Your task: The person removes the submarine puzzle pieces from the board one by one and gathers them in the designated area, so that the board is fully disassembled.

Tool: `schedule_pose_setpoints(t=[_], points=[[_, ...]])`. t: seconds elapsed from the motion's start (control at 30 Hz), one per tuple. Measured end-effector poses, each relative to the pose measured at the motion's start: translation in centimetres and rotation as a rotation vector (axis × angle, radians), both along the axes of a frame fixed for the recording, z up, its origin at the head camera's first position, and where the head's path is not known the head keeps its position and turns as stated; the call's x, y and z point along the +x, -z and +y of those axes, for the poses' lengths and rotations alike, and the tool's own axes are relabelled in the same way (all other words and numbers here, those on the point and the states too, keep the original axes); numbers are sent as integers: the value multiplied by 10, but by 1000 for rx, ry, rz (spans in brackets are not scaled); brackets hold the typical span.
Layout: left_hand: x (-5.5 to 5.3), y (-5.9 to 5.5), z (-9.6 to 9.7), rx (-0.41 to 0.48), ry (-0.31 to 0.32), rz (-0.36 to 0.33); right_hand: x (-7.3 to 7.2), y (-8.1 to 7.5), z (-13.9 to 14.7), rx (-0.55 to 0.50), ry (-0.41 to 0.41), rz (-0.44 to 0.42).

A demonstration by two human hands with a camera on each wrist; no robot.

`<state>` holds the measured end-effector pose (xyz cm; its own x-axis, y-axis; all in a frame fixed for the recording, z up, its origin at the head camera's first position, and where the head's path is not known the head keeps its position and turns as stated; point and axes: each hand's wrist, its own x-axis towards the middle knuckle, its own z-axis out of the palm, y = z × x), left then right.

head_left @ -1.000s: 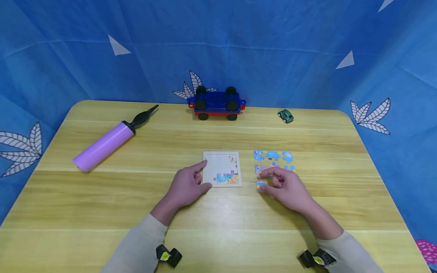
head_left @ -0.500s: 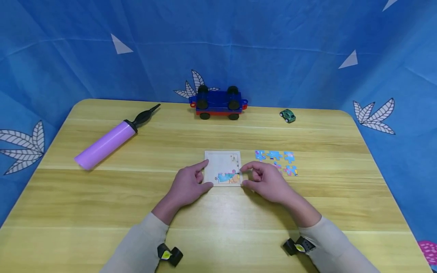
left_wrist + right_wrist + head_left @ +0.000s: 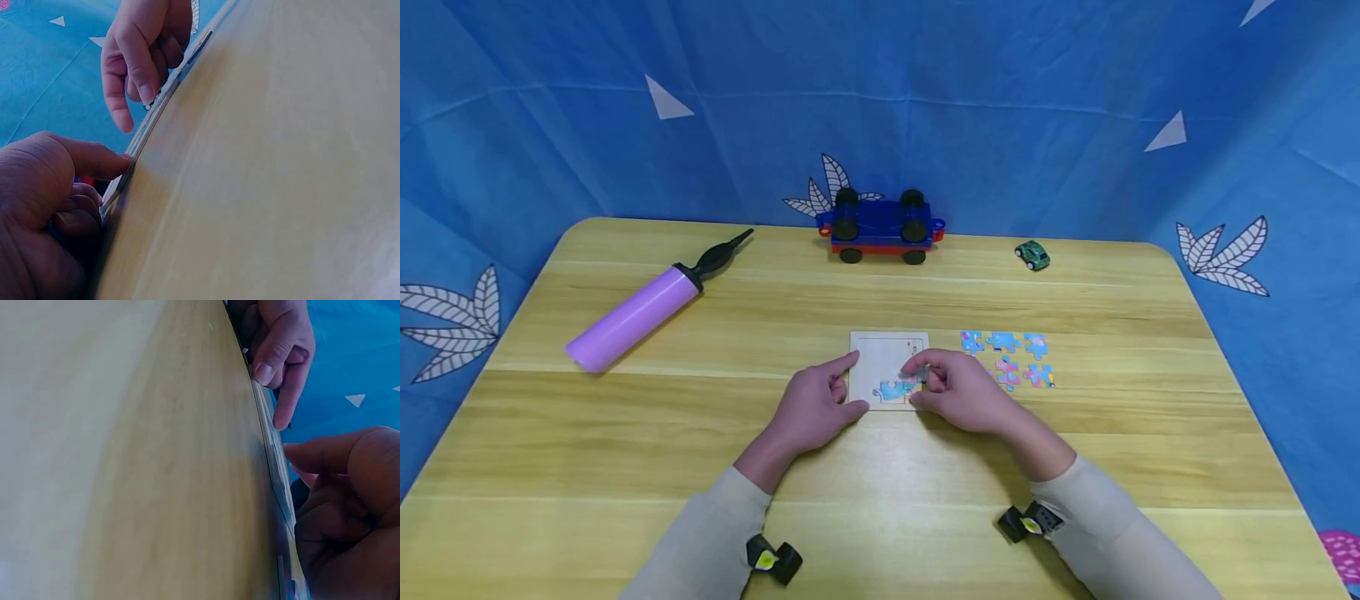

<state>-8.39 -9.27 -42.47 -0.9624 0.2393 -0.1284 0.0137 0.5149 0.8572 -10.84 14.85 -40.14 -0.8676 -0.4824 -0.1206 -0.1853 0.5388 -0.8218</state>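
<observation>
A square puzzle board [image 3: 880,354] with a pale frame lies on the table in the head view. Joined pieces [image 3: 892,390] with a blue and orange print fill part of its lower right. My left hand [image 3: 811,407] holds the board by its left side, index finger at the edge and thumb at the lower left corner. Over the right part of the board, my right hand [image 3: 962,392] pinches a small bluish puzzle piece [image 3: 922,374] between thumb and index finger, partly hidden by the fingers. Both wrist views show the hands from low down, close to the board's edge.
Loose puzzle pieces [image 3: 1003,342] lie in rows right of the board. Farther back are a blue and red toy vehicle [image 3: 880,225] with black wheels and a small green toy car [image 3: 1032,255]. A purple hand pump [image 3: 634,318] lies at the left.
My right hand has moved left from the loose pieces to above the board, carrying a puzzle piece from the lowest row. The left hand keeps its place on the board.
</observation>
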Motion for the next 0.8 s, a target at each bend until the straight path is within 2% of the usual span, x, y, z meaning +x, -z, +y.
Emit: schedule_pose_setpoints(t=[0.3,0.8], points=[[0,-1,0,11,0,-5,-3,-1,-6,38,-38,-62],[0,-1,0,16,-3,-19,-7,-1,-13,73,-36,-118]])
